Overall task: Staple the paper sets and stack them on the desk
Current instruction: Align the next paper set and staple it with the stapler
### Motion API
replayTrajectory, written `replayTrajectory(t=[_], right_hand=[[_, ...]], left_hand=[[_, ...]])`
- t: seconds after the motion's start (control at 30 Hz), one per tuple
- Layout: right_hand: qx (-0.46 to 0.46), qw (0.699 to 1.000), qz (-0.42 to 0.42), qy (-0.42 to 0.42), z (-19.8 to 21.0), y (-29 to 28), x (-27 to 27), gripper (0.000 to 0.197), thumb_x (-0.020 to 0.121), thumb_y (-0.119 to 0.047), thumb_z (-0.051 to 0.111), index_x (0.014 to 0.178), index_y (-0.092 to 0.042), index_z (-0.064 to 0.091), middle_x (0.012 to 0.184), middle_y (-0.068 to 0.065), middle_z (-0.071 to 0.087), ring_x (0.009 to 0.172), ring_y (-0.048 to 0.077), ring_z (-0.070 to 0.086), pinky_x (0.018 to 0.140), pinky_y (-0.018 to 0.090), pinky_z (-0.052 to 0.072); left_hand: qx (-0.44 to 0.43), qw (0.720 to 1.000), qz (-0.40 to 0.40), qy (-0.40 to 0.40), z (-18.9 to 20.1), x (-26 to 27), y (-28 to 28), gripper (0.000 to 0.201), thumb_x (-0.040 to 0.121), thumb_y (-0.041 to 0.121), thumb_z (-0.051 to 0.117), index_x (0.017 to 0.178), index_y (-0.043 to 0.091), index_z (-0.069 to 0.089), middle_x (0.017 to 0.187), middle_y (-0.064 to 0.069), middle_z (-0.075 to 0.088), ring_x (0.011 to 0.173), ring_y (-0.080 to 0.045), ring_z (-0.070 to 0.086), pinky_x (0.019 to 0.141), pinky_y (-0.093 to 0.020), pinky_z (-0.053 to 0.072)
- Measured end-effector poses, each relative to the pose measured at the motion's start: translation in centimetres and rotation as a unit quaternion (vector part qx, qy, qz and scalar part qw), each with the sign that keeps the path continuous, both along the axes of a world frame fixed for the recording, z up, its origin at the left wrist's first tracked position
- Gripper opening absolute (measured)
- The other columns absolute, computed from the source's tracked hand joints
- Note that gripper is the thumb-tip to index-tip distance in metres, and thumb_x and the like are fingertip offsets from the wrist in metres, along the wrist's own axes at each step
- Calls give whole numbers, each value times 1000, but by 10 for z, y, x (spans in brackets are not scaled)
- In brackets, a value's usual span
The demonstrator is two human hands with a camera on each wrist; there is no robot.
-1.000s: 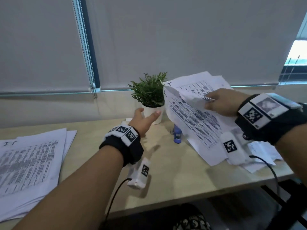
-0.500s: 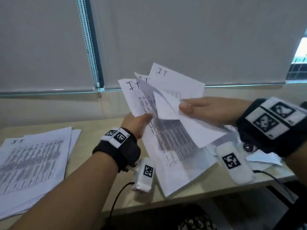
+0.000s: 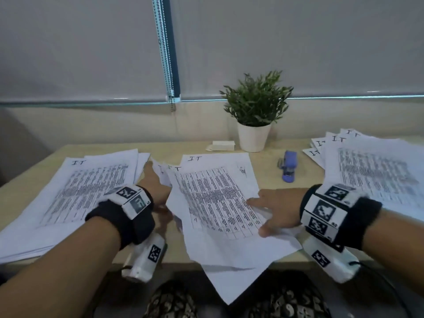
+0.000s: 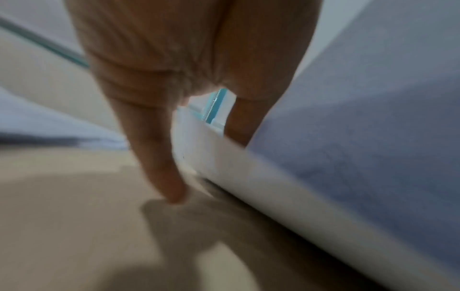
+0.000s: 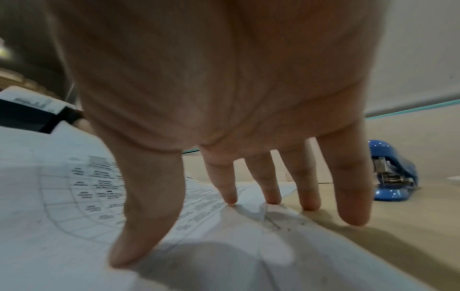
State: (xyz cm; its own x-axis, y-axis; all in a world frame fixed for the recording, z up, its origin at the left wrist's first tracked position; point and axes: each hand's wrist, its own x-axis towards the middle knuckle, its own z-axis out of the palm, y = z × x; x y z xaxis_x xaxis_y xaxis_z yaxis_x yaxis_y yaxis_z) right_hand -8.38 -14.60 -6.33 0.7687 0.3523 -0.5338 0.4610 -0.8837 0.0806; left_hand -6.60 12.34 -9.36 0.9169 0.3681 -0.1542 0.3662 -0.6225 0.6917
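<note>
Your right hand (image 3: pixel 276 211) lies flat with fingers (image 5: pixel 353 196) spread and straight, fingertips pressing the right edge of the paper set (image 3: pixel 218 203) in the middle of the desk (image 3: pixel 298 171); it grips nothing. Your left hand (image 3: pixel 156 187) sits at the set's left edge; the blurred left wrist view shows straight fingers (image 4: pixel 159 157) pointing down beside the lifted, curling white sheets, thumb against the paper.

The sheets are thin, creased, printed with tables, and overhang the desk's near edge. The right wrist view alone shows the metal inside the glossy blue stapler (image 5: pixel 390 173), apart on smooth beige wood. Stacks lie left (image 3: pixel 75 193) and right (image 3: pixel 376 175).
</note>
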Motion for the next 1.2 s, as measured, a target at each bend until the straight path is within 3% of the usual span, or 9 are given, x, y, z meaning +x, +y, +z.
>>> replayTrajectory(t=[0.23, 0.33, 0.47, 0.63, 0.7, 0.8, 0.97, 1.03, 1.2], right_hand=[[-31, 1000, 2, 1, 7, -13, 26, 90, 74, -57, 68, 145, -23, 25, 136, 4, 32, 124, 26, 41, 102, 41, 40], [52, 990, -75, -107, 19, -15, 51, 67, 79, -58, 60, 136, -29, 40, 129, 3, 42, 121, 24, 46, 100, 36, 39], [49, 945, -235, -222, 28, -25, 97, 53, 90, -47, 51, 133, -17, 43, 137, 15, 41, 119, 32, 45, 97, 34, 39], [88, 933, -290, -192, 26, -36, 120, 25, 96, -16, 46, 76, -2, 52, 83, 12, 52, 72, 25, 45, 63, 31, 35], [149, 927, -289, -185, 38, -25, 118, 18, 91, -13, 53, 103, 0, 55, 92, 16, 55, 76, 28, 50, 67, 37, 45], [172, 947, -226, -153, 46, 7, 103, 55, 87, -22, 58, 137, -16, 35, 118, 17, 56, 94, 34, 58, 78, 40, 52], [229, 958, -173, -3, 26, 50, 85, 72, 89, -16, 53, 149, -34, 17, 109, 4, 58, 66, 23, 59, 55, 33, 56], [217, 962, -165, 13, 16, 56, 88, 74, 89, -15, 53, 149, -36, 16, 87, -5, 51, 60, 21, 56, 63, 37, 58], [227, 957, -173, 46, 9, 66, 93, 68, 90, -13, 50, 146, -42, 22, 113, 6, 58, 76, 29, 64, 64, 35, 58]], left_hand=[[297, 927, -221, 62, 34, 1, -13, 56, 90, 51, 48, 141, 34, 33, 156, -5, 14, 143, -30, 16, 115, -46, 17], [316, 860, -371, 148, 24, -5, -37, 64, 85, 54, 54, 142, 32, 32, 149, -4, 31, 136, -24, 33, 113, -41, 29], [318, 846, -402, 147, 16, -2, -47, 73, 85, 53, 56, 146, 29, 25, 149, -4, 30, 136, -24, 33, 113, -41, 30], [321, 832, -430, 140, 14, 2, -46, 70, 81, 49, 63, 142, 32, 31, 146, 0, 28, 133, -23, 36, 111, -44, 33], [334, 822, -437, 148, 14, 3, -45, 70, 81, 54, 60, 142, 39, 30, 147, -2, 21, 132, -27, 34, 110, -45, 32], [379, 793, -453, 152, 11, 7, -45, 66, 84, 57, 52, 143, 47, 23, 143, -6, 23, 128, -30, 33, 106, -46, 32], [379, 783, -466, 160, 15, 13, -50, 72, 85, 49, 58, 145, 45, 18, 143, -6, 26, 125, -29, 42, 106, -40, 37], [369, 787, -465, 169, 17, 12, -48, 83, 75, 58, 65, 143, 48, 18, 144, -3, 24, 129, -30, 39, 107, -42, 36], [351, 800, -460, 158, 16, 12, -44, 89, 69, 59, 70, 142, 49, 21, 144, -1, 25, 129, -29, 39, 105, -42, 36]])
